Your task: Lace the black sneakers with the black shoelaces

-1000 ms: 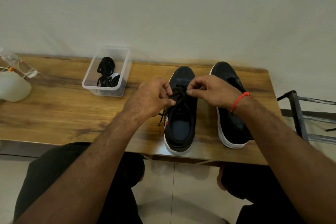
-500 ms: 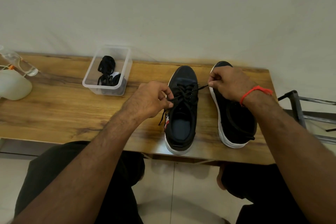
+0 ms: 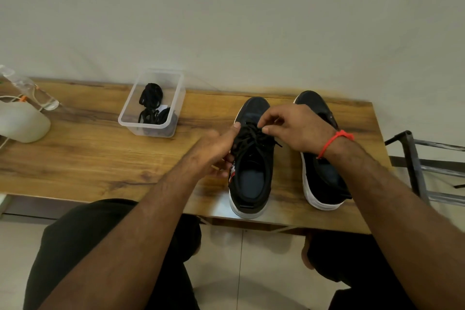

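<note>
The black canvas sneaker with a white sole [image 3: 251,166], at centre frame on the wooden table [image 3: 100,158], is seen nearly laced. The right hand [image 3: 294,128] is brought back from the side over the black shoelace [image 3: 251,136], fingertips pinched; the left hand [image 3: 216,153], thumb extended, is pressed against its side. The second black sneaker [image 3: 319,178] is left unlaced.

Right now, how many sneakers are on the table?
2. One sneaker sits near the table's front edge, laced, with both hands at its laces. The other sneaker stands right of it, partly hidden under the right hand.
</note>
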Demonstrator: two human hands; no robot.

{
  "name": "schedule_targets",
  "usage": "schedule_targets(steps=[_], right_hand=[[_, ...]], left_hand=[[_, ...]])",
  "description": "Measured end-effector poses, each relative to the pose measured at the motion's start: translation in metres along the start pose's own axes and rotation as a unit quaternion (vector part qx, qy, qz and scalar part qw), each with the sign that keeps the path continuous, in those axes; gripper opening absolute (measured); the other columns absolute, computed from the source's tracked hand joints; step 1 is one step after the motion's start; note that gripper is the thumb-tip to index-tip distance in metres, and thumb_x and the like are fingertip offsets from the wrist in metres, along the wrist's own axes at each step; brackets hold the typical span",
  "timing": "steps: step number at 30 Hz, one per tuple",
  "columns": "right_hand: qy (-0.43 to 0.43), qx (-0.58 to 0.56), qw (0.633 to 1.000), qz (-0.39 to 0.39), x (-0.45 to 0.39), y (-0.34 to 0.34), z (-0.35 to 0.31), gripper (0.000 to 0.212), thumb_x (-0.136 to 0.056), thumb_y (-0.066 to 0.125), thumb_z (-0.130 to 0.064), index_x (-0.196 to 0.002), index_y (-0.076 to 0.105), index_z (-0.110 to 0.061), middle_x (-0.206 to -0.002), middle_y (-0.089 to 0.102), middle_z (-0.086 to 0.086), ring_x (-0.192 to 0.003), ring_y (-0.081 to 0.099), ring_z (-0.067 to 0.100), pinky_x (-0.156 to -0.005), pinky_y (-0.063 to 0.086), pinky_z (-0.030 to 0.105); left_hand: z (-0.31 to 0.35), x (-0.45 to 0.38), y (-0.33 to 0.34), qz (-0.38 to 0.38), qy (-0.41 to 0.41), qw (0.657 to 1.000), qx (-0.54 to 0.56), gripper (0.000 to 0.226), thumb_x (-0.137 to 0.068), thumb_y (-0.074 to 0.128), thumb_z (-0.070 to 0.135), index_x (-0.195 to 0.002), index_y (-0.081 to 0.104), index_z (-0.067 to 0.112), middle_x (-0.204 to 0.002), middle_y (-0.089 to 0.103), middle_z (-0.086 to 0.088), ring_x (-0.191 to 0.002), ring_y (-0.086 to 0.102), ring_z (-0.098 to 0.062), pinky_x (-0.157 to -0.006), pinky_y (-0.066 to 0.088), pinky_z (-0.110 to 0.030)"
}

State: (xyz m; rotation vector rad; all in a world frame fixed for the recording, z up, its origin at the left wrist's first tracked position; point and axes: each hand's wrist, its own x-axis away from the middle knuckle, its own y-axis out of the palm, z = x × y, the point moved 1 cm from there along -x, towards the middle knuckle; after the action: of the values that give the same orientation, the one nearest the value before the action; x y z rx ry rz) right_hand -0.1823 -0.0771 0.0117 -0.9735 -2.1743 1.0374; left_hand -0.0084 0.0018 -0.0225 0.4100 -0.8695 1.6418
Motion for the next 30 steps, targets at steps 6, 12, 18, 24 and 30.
schedule_targets(steps=[6, 12, 18, 24, 30], right_hand=[[0.000, 0.012, 0.999, -0.051, -0.001, 0.009, 0.000, 0.015, -0.098, 0.062, -0.022, -0.110, 0.071, -0.024, -0.099, 0.061, -0.013, -0.094, 0.054, 0.004, -0.080, 0.040, 0.017], [-0.005, 0.013, 0.999, -0.043, -0.002, 0.010, 0.002, 0.017, -0.098, 0.062, -0.022, -0.112, 0.072, -0.023, -0.101, 0.060, -0.011, -0.097, 0.055, 0.005, -0.085, 0.041, 0.019], [-0.009, 0.000, 0.999, -0.050, 0.000, 0.012, 0.003, 0.019, -0.101, 0.056, -0.025, -0.115, 0.070, -0.023, -0.104, 0.062, -0.010, -0.098, 0.055, 0.006, -0.076, 0.038, 0.011], [-0.007, -0.014, 0.999, -0.051, 0.000, 0.012, 0.005, 0.018, -0.101, 0.056, -0.024, -0.114, 0.069, -0.021, -0.105, 0.063, -0.008, -0.099, 0.056, 0.006, -0.075, 0.041, 0.011], [-0.005, -0.019, 0.998, -0.056, -0.001, 0.012, 0.006, 0.019, -0.101, 0.057, -0.025, -0.115, 0.069, -0.021, -0.104, 0.063, -0.008, -0.097, 0.057, 0.006, -0.071, 0.039, 0.007]], left_hand=[[-0.011, -0.004, 0.004, -0.004, -0.039, 0.999, 0.025, 0.043, -0.098, 0.056, 0.058, -0.100, 0.062, 0.016, -0.075, 0.060, -0.001, -0.056, 0.055, -0.012, -0.043, 0.044, -0.020], [-0.019, -0.011, 0.006, 0.002, -0.042, 0.998, 0.048, 0.016, -0.098, 0.065, 0.035, -0.095, 0.057, 0.021, -0.077, 0.062, -0.001, -0.060, 0.052, -0.013, -0.045, 0.037, -0.020], [-0.019, -0.017, 0.011, 0.048, 0.004, 0.974, 0.223, 0.018, -0.096, 0.062, 0.007, -0.110, 0.058, 0.018, -0.082, 0.063, -0.002, -0.066, 0.059, -0.014, -0.053, 0.045, -0.028], [-0.010, -0.022, -0.011, 0.096, 0.059, 0.862, 0.494, 0.021, -0.101, 0.047, -0.002, -0.120, 0.057, 0.000, -0.110, 0.068, -0.015, -0.090, 0.071, -0.020, -0.081, 0.063, -0.036], [0.007, -0.008, -0.023, 0.140, 0.142, 0.872, 0.447, 0.022, -0.102, 0.057, 0.006, -0.123, 0.065, 0.006, -0.094, 0.069, -0.005, -0.065, 0.059, -0.008, -0.066, 0.060, -0.029]])
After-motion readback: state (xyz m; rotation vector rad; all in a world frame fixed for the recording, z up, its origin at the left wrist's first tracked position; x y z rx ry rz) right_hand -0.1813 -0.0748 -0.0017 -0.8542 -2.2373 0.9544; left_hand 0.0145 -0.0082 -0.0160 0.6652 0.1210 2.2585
